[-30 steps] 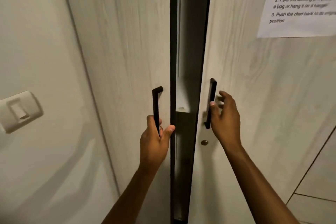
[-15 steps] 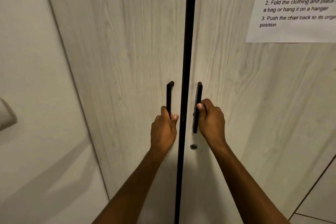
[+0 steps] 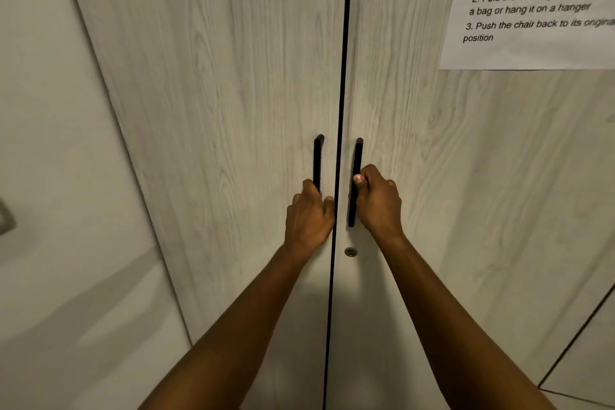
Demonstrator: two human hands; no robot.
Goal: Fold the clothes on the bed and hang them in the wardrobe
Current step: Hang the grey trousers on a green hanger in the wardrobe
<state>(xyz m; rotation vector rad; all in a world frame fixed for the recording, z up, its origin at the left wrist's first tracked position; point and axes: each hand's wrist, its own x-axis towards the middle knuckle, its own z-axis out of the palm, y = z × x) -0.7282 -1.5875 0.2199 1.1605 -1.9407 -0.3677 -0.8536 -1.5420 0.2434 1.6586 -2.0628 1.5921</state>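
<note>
Pale wood-grain wardrobe doors, shut, seen close from above, with both hands on the black handles.

Left hand wrapped round the lower part of the left handle, fingers curled behind the bar and thumb lying near the dark seam between the doors. Right hand gripping the right handle about midway, fingers curled round it, thumb tip pressed on the front of the bar. Small round metal lock just below the right handle. Printed sheet of paper with numbered instructions stuck to the upper right door. Plain wall at left, blurred switch at its edge. No clothes or bed in view.
</note>
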